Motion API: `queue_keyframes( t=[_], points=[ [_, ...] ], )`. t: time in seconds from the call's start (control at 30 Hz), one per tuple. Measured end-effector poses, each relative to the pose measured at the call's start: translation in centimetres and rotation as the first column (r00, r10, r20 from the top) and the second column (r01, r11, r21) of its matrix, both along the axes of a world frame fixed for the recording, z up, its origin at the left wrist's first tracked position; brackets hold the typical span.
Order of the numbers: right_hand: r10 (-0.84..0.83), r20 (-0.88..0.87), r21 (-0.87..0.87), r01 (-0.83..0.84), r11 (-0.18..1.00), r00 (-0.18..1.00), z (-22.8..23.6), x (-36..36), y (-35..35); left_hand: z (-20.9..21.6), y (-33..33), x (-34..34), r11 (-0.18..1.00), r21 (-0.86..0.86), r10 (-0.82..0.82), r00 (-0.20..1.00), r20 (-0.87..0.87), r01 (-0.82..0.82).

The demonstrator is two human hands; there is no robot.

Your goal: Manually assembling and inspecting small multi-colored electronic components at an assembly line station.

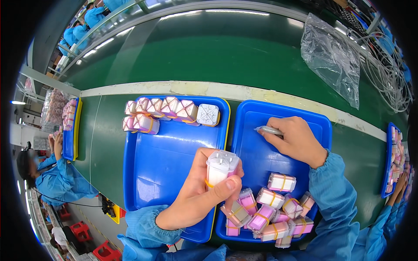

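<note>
My left hand (204, 191) is closed round a small white and pink block bundle (221, 167) with clear plastic end pieces and a yellow rubber band. It is held above the inner edges of the two blue trays, its clear end facing up. My right hand (292, 138) grips a slim grey pen-like tool (271, 130) over the right blue tray (257, 114); the tool's thin end points left, apart from the bundle. Similar banded bundles (261, 217) lie piled in the near part of that tray. Along the far side of the left blue tray (161, 174), several more bundles (170, 108) stand in rows.
Both trays rest on a green work surface (113, 165), with a pale strip (174, 87) behind them. Beyond lies a green belt (187, 48); a clear plastic bag (333, 56) and pale cables (385, 74) are far right. Co-workers in blue (61, 182) sit at both sides.
</note>
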State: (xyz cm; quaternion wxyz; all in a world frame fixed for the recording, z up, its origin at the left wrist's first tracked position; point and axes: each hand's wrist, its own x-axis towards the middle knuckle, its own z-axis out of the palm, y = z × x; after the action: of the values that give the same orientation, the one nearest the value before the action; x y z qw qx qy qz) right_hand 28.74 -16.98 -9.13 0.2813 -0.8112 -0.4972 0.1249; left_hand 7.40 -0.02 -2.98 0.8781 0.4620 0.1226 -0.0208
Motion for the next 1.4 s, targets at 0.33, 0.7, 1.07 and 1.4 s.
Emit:
queue_keyframes(
  t=[0.33, 0.7, 1.07, 1.4],
  points=[
    [-0.003, 0.047, 0.044, 0.001, 0.999, 0.999, -0.6, 0.0, -0.1, 0.6, 0.9, 0.0, 0.998, -0.069, 0.002, 0.999, -0.033, -0.004],
    [0.009, 0.059, 0.066, -0.013, 0.998, 0.998, -0.6, -0.1, -0.1, 0.0, 0.1, -0.1, 0.997, -0.061, -0.042, 0.999, -0.026, 0.041],
    [0.002, 0.067, 0.051, -0.005, 0.999, 0.998, -0.6, -0.1, -0.1, 0.2, 0.3, -0.5, 0.996, -0.042, -0.081, 0.995, -0.064, 0.078],
    [-0.001, 0.046, 0.052, -0.002, 0.999, 0.999, -0.6, -0.1, -0.1, 0.3, 0.3, -0.5, 0.996, 0.002, -0.084, 0.993, -0.078, 0.085]
  ],
)
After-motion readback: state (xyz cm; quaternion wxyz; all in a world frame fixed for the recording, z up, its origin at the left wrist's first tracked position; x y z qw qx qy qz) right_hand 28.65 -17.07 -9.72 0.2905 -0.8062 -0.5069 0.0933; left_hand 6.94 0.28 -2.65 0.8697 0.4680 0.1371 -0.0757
